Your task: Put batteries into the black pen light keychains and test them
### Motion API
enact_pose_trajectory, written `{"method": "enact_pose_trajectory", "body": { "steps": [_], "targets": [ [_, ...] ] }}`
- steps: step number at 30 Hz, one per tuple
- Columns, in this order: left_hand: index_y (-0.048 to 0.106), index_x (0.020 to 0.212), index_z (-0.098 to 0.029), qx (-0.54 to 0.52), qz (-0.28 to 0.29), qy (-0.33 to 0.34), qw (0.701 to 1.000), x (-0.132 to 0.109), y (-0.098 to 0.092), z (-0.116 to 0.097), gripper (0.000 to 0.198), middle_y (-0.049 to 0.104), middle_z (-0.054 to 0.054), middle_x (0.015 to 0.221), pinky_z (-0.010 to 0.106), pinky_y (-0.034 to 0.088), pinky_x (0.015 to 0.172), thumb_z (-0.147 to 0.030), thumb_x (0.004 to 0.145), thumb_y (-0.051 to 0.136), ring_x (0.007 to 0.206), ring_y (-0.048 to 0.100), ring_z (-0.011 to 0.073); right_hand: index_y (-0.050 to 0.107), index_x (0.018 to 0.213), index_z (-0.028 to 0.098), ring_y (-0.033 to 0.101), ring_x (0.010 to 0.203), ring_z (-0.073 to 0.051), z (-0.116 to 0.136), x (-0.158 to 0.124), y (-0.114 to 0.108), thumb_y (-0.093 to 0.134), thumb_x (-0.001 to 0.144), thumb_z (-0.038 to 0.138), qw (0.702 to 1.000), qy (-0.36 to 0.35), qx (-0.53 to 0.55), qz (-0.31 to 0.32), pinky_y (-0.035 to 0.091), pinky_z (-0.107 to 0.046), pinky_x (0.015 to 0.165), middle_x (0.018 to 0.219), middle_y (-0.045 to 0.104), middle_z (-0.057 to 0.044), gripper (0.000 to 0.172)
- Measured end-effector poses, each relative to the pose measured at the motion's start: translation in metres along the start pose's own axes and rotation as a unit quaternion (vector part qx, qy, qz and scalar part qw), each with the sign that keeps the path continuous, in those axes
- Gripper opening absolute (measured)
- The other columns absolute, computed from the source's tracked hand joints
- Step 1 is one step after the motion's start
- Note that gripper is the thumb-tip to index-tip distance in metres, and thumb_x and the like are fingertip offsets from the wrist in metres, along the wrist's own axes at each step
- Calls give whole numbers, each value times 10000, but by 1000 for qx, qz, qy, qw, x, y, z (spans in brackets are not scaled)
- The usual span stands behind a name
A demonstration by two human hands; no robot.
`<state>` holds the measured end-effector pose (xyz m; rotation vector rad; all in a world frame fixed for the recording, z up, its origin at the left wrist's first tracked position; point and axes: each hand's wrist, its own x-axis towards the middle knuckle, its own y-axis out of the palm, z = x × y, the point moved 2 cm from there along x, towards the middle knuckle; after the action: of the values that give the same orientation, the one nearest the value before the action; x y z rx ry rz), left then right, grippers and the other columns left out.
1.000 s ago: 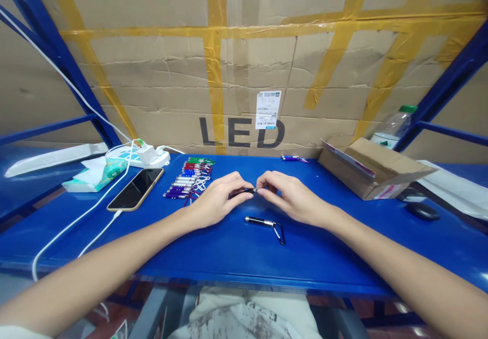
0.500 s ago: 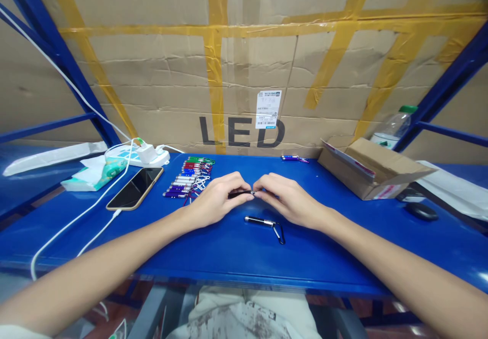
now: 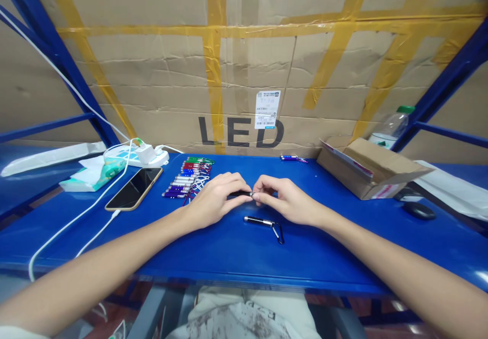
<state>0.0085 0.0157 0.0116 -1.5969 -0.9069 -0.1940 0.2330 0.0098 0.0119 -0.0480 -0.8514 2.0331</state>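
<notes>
Head view, left hand: the left hand (image 3: 219,199) is closing thumb and fingers around a slim black piece (image 3: 239,193), leaving no gap.
Right hand: the right hand (image 3: 284,199) is pinching the silvery end of that piece between thumb and forefinger – the finer detail there is too small to tell.
Black piece: it is lying roughly level between the two sets of fingertips, over the blue tabletop (image 3: 213,257).
Black penlight: just on the person's side of the grip, a black penlight (image 3: 259,221) is resting on the table, its black clip (image 3: 281,233) pointing to the right.
Coloured row: left of the grip, green, red, blue, silver and purple penlights (image 3: 177,188) are lying side by side, cords trailing toward the left hand.
Blue penlight: beyond the grip and a little right, a blue penlight (image 3: 288,158) is lying near the cardboard.
Farther left: a phone (image 3: 134,189) is lying past the row, with a tissue pack (image 3: 110,171) and a white power strip (image 3: 162,157) behind it.
Farther right: an open carton (image 3: 343,171) is standing well apart from the grip – a black mouse (image 3: 419,210) is sitting beside it, a green-capped bottle (image 3: 392,125) behind.
Backdrop: taped cardboard (image 3: 163,85) marked "LED" is rising beyond everything.
</notes>
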Motion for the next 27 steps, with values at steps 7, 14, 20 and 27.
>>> {"method": "enact_pose_trajectory", "body": {
  "steps": [7, 14, 20, 27],
  "targets": [
    [747, 1142, -176, 19, -17, 26, 999, 0, -1, -1, 181, 764, 81, 1058, 355, 500, 878, -297, 1085, 625, 958, 672, 209, 646, 897, 192, 603, 719, -162, -6, 5, 3, 812, 889, 595, 980, 93, 176, 21, 446, -298, 723, 764, 715, -3, 437],
    [752, 1107, -176, 44, -15, 20, 999, 1, -2, -1, 185, 767, 79, 1056, 368, 498, 877, -299, 1091, 615, 957, 682, 213, 656, 906, 189, 583, 714, -160, -4, 6, 3, 782, 912, 596, 981, 101, 164, 13, 436, -295, 713, 760, 703, -3, 426],
    [753, 1102, -165, 36, -24, -6, 999, 2, -2, 2, 161, 766, 78, 1060, 363, 518, 873, -288, 1066, 656, 951, 682, 216, 624, 971, 219, 620, 767, -178, 0, 2, 4, 623, 1062, 437, 998, 22, -25, -47, 456, -297, 724, 853, 708, -4, 236],
    [756, 1116, -181, 30, -25, -21, 999, 2, -2, 4, 172, 769, 80, 1076, 381, 542, 892, -310, 1068, 653, 971, 693, 226, 611, 1119, 246, 670, 981, -225, 2, -3, 1, 516, 1136, 331, 965, -86, -243, -44, 468, -336, 872, 1091, 729, -51, 129]
  ]
}}
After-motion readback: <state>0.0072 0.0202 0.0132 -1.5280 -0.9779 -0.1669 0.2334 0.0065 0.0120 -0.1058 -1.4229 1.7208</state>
